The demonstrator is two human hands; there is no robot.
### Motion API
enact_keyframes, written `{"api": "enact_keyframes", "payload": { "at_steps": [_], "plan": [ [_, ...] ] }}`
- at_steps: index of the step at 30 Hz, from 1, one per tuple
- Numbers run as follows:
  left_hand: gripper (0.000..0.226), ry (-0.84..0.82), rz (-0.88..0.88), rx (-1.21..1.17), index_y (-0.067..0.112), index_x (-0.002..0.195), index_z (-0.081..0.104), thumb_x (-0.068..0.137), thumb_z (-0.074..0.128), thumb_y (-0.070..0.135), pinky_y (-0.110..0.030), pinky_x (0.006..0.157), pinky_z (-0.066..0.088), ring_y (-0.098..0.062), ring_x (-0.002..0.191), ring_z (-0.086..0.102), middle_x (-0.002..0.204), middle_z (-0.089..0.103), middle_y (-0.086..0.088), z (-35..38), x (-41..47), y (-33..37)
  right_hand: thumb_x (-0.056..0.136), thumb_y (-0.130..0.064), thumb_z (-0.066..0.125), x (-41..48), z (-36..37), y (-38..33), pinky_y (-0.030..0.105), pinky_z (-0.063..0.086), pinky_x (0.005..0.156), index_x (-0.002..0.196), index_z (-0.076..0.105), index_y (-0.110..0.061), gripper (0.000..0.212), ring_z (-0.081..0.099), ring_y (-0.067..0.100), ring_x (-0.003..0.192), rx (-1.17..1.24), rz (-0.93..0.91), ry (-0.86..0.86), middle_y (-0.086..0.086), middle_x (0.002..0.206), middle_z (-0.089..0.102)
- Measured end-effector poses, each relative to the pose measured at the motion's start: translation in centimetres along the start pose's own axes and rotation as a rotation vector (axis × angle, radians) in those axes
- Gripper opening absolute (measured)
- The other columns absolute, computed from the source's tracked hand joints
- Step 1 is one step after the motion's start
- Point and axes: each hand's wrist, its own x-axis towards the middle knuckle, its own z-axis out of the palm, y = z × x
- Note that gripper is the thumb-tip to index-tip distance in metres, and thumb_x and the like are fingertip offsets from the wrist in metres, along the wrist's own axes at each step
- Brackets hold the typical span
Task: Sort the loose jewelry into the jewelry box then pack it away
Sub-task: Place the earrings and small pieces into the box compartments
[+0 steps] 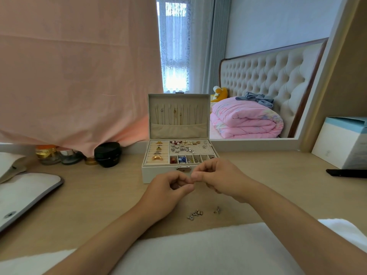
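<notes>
A white jewelry box (158,173) stands open on the wooden desk, its lid upright with thin chains hanging inside. Its tray holds rings at the left, earrings on a pad at the right, and small compartments with beads along the front. Just in front of the box, my left hand (168,192) and my right hand (220,178) meet fingertip to fingertip, both with curled fingers pinching something tiny that I cannot make out. On the desk below them lie a small pile of silver jewelry (195,214) and a separate small earring piece (217,210).
A black jar (107,154), glass bottles (47,154) and a gold cap (91,161) stand left of the box under a pink cloth. A grey-edged pouch (25,193) lies at far left. A white carton (341,142) and a black phone (346,173) sit at right.
</notes>
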Motion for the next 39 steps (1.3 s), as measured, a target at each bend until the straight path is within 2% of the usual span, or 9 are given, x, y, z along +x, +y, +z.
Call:
{"api": "enact_keyframes", "payload": {
  "at_steps": [4,8,13,14,18,25,34,37,39],
  "plan": [
    [0.008,0.027,-0.023,-0.073,0.025,0.085,0.075,0.087,0.076,0.018,-0.013,0.066,0.045,0.004,0.064,0.057,0.072,0.07,0.013,0.3,0.4,0.3,0.09,-0.014,0.073,0.2,0.3,0.2,0.012,0.034,0.045,0.08,0.073,-0.017,0.01,0.043,-0.001,0.043,-0.006,-0.059,0.065,-0.013,0.05,0.057],
    [0.007,0.095,-0.044,-0.099,0.023,0.088,0.077,0.089,0.073,0.018,-0.015,0.066,0.048,0.003,0.063,0.057,0.074,0.072,0.006,0.1,0.8,0.9,0.086,-0.019,0.078,0.9,0.4,0.5,0.014,0.038,0.051,0.078,0.075,-0.021,0.009,0.045,-0.002,0.049,-0.042,-0.117,0.159,-0.014,0.056,0.061],
    [0.009,0.108,-0.04,-0.076,0.023,0.083,0.075,0.089,0.072,0.017,-0.04,0.071,0.053,-0.011,0.07,0.06,0.079,0.072,-0.005,-0.4,3.4,1.2,0.084,-0.013,0.08,2.2,-0.4,-0.3,0.018,0.037,0.046,0.083,0.076,-0.014,0.004,0.045,0.006,0.045,0.082,-0.143,0.201,-0.007,0.058,0.062],
    [0.01,0.109,-0.027,-0.051,0.023,0.082,0.074,0.089,0.072,0.017,-0.04,0.069,0.052,-0.01,0.068,0.059,0.076,0.071,-0.003,-0.4,4.1,1.4,0.083,-0.011,0.08,2.5,-0.8,-0.5,0.018,0.037,0.044,0.084,0.076,-0.012,0.005,0.045,0.008,0.043,0.096,-0.142,0.213,-0.006,0.057,0.062],
    [0.008,0.101,0.037,0.053,0.024,0.082,0.073,0.09,0.071,0.023,-0.018,0.052,0.042,-0.003,0.054,0.05,0.064,0.061,0.01,-0.5,7.1,2.5,0.083,-0.012,0.08,4.2,-2.8,-1.2,0.019,0.038,0.044,0.084,0.078,-0.012,0.002,0.047,0.009,0.043,0.093,-0.174,0.232,-0.005,0.056,0.063],
    [0.007,0.109,0.035,0.038,0.027,0.081,0.074,0.088,0.072,0.026,-0.032,0.067,0.053,-0.006,0.064,0.057,0.075,0.069,0.002,0.3,13.8,3.4,0.082,-0.007,0.08,7.9,-6.7,-1.2,0.013,0.038,0.045,0.093,0.079,-0.013,0.013,0.047,0.007,0.044,0.061,-0.189,0.303,-0.01,0.058,0.065],
    [0.003,0.027,-0.026,0.017,0.027,0.088,0.077,0.088,0.075,0.029,-0.037,0.078,0.059,-0.007,0.072,0.066,0.079,0.074,0.005,1.5,17.9,1.8,0.088,-0.015,0.075,11.6,-8.5,1.6,0.019,0.043,0.05,0.086,0.079,-0.02,0.007,0.05,0.008,0.049,-0.002,-0.197,0.374,0.009,0.084,0.074],
    [0.002,0.021,-0.022,0.069,0.028,0.087,0.076,0.087,0.076,0.03,-0.032,0.078,0.06,-0.005,0.077,0.068,0.079,0.074,0.007,1.5,18.0,0.8,0.087,-0.019,0.077,12.0,-8.8,2.6,0.024,0.044,0.063,0.083,0.079,-0.025,0.008,0.052,-0.002,0.053,-0.135,-0.179,0.388,-0.007,0.075,0.072],
    [0.002,0.053,-0.033,0.082,0.027,0.085,0.075,0.087,0.076,0.029,-0.025,0.073,0.057,-0.003,0.074,0.068,0.079,0.074,0.008,1.2,18.2,0.3,0.086,-0.019,0.077,12.0,-9.0,3.1,0.02,0.041,0.064,0.082,0.078,-0.025,0.007,0.052,-0.005,0.053,-0.258,-0.165,0.365,-0.019,0.066,0.068]
  ]
}}
